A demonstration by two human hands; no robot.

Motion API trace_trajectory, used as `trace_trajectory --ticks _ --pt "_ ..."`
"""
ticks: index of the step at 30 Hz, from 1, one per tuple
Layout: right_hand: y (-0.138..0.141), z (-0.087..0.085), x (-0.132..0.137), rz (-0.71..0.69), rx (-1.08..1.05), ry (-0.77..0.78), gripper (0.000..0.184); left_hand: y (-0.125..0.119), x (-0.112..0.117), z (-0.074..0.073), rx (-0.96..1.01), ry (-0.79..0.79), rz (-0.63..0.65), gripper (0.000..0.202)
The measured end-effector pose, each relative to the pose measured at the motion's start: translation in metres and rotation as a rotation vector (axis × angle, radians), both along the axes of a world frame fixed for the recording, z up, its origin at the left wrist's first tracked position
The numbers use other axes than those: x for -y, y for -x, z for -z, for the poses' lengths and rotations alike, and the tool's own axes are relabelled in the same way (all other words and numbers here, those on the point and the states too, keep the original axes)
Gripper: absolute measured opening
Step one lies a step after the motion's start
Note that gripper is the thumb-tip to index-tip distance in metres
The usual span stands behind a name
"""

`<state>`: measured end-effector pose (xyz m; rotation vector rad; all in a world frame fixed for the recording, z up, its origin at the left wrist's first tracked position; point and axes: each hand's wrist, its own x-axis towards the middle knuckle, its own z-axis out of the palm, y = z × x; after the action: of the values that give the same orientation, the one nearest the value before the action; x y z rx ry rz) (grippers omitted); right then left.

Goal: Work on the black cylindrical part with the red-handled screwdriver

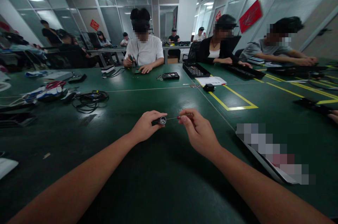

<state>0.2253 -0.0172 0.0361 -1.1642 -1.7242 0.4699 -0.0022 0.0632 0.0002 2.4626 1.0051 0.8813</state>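
Observation:
My left hand [144, 126] is closed round a small grey cylindrical part [162, 120] whose round end faces the camera. My right hand [198, 130] pinches a thin screwdriver [185, 115] with a reddish handle; its slim shaft points left and reaches the cylinder. Both hands hover just above the dark green table [163, 167], a little apart from each other, with my forearms stretched out from the bottom of the view.
A tangle of black cables [89, 99] and red-white-blue items [49, 92] lie at the left. A flat tray edge [264, 162] sits at the right. Three people sit across the table with black trays [195, 70], a hard drive [170, 76] and papers [211, 81]. Yellow tape lines [235, 106] mark the table.

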Motion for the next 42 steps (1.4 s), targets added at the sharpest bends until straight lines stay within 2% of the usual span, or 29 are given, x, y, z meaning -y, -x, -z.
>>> trace_trajectory --ticks 7,12,20,27,34,42 --pt "-0.001 -0.005 0.001 0.022 0.072 -0.031 0.016 -0.002 0.004 0.002 -0.03 -0.03 -0.005 0.046" --pt "-0.002 -0.006 0.002 0.085 0.028 -0.042 0.019 -0.004 0.006 -0.001 -0.027 -0.023 -0.015 0.047" --pt "-0.002 -0.005 0.004 0.042 0.028 -0.059 0.018 -0.008 0.009 0.001 -0.007 -0.03 0.019 0.045" --pt "-0.004 -0.007 0.003 0.119 0.027 -0.115 0.019 -0.013 0.015 -0.003 -0.019 -0.023 0.026 0.044" --pt "-0.005 -0.003 0.005 0.051 -0.015 -0.134 0.018 -0.014 0.017 -0.004 -0.012 0.0 0.046 0.045" --pt "-0.004 -0.006 0.005 0.014 0.068 -0.134 0.017 -0.013 0.018 -0.003 -0.074 -0.034 0.059 0.044"
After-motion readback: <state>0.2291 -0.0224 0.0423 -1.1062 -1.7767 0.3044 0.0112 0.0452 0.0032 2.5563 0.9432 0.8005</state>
